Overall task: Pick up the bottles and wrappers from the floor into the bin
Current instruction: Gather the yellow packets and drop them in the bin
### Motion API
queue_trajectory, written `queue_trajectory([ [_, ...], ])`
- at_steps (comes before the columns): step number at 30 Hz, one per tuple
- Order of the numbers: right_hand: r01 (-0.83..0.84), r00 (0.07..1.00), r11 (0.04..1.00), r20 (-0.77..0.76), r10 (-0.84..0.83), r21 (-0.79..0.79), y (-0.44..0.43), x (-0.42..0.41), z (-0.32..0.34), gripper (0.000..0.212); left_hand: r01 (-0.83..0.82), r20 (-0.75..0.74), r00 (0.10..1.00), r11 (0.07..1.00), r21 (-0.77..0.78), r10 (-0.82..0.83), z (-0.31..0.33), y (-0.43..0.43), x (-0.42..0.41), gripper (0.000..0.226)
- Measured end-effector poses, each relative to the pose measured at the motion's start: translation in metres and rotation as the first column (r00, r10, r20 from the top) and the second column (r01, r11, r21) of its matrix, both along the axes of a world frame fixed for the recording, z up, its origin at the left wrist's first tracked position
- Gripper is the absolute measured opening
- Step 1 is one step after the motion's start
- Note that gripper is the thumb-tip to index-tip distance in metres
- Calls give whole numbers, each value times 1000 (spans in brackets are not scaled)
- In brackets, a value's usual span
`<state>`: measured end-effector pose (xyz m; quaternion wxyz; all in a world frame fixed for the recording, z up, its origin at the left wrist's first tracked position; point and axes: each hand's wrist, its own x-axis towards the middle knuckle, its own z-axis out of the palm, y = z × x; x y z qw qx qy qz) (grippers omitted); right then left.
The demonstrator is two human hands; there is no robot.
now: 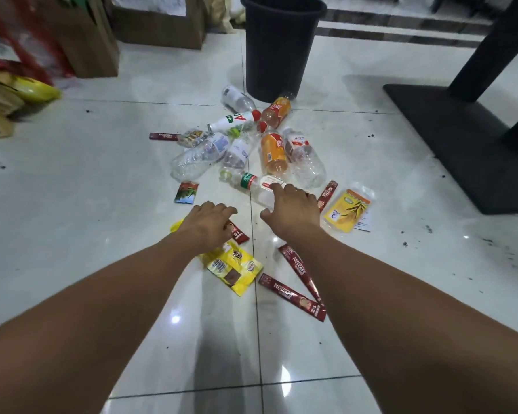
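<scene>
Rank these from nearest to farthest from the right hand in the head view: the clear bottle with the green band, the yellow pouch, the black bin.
1. Clear bottle with the green band: directly under the right hand, touching it.
2. Yellow pouch: on the floor just to its right.
3. Black bin: upright, far ahead beyond the bottle pile.

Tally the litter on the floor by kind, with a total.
plastic bottles: 8
red Nescafe stick sachets: 5
other wrappers: 4
Total: 17
</scene>
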<state>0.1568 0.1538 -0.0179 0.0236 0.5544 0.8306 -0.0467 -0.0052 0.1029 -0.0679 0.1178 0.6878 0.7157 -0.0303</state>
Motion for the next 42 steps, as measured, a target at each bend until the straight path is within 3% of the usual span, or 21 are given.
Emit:
queue_trajectory([
  [5, -5, 1000, 1000, -25, 5, -8, -1, 8, -10, 56, 121, -33, 991, 982, -146, -127, -10, -8, 1, 65],
  [8, -10, 1000, 999, -5, 10, -36, -6, 18, -17, 54, 251, -135, 944, 920, -301, -302, -18, -13, 1, 94],
  [12, -16, 1000, 998, -11, 15, -60, -4, 28, -20, 54, 246, -286, 887, 895, -371, -362, -31, -20, 7, 111],
  [17, -8, 1000, 996, 15, 9, -84, -3, 39, -25, 54, 299, -403, 820, 905, -303, -406, -41, -19, 8, 79],
  [25, -110, 989, 962, 67, 130, -248, -14, 45, -36, 52, 188, -206, 949, 955, -228, -237, -38, -19, -9, 50],
  [32, -112, 982, 937, 107, 155, -330, -33, 42, -44, 44, -71, -15, 997, 988, 135, 74, 14, 19, -22, 26],
  [36, -118, 963, 912, 180, 202, -392, -47, 42, -53, 51, -112, 12, 993, 955, 276, 113, 36, 41, -17, 20],
  [42, -101, 886, 890, 366, 283, -444, -58, 35, -66, 38, -118, 38, 993, 937, 329, 112, 43, 58, -1, 21],
])
